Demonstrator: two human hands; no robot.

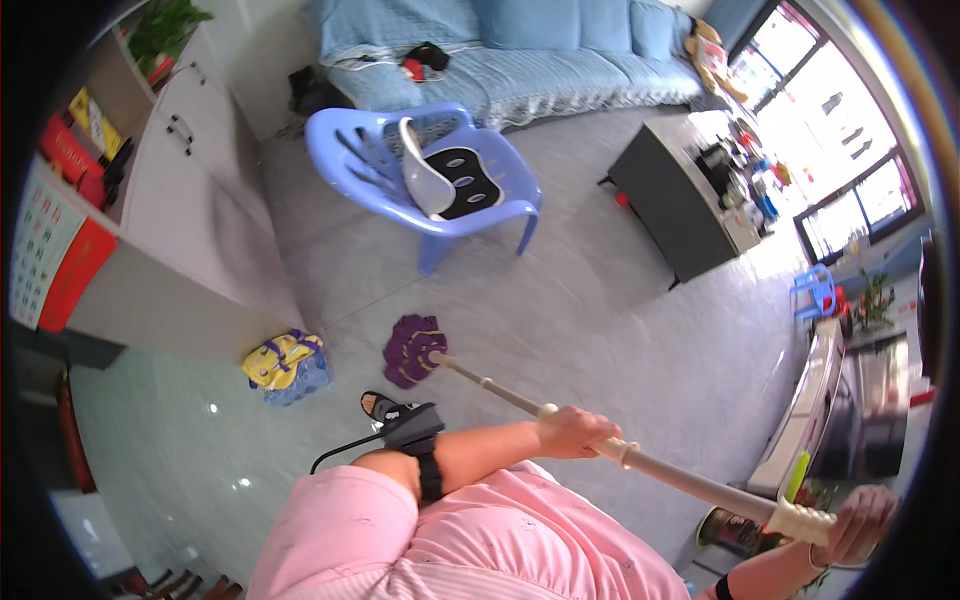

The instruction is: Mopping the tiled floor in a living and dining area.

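A mop runs slantwise across the view, with its purple strand head (411, 351) spread on the grey floor. My left hand (577, 432) is closed around the middle of the mop handle (690, 480), just above a cream-coloured joint. Near the right rim, my right hand (862, 525) grips the handle's upper end beside a ribbed cream grip (802, 521). My left forearm carries a dark strapped-on device (412, 429). Just below the mop head shows a foot in a black sandal (381, 407).
Beyond the mop head stands a blue plastic chair (495, 161) holding a black-and-white seat support. Yellow and blue cloths (289, 364) lie by the cabinet (202, 247). A low table (667, 210) bears clutter at right, before the blue sofa (540, 79). A TV bench (799, 412) lines the right side.
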